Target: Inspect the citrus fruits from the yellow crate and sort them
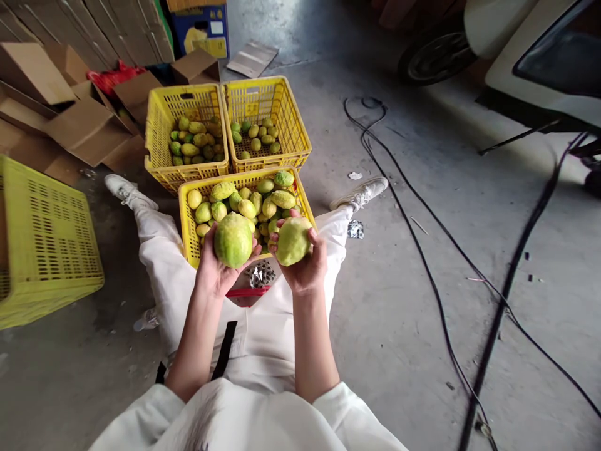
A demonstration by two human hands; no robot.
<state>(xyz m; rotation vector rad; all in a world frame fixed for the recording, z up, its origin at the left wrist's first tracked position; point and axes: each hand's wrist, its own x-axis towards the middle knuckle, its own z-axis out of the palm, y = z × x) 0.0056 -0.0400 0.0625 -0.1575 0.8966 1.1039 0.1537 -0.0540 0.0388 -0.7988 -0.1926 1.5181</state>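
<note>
the left hand [216, 266] grips a green fruit [233, 240], the right hand [305, 266] a paler fruit [293, 240], just above the nearest crate [186, 235]; seemingly sorting, each needs comparing, then dropping.

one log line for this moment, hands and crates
left hand: holds green fruit | right hand: holds pale fruit | near crate: fruit, between legs | two far crates: fruit
</note>
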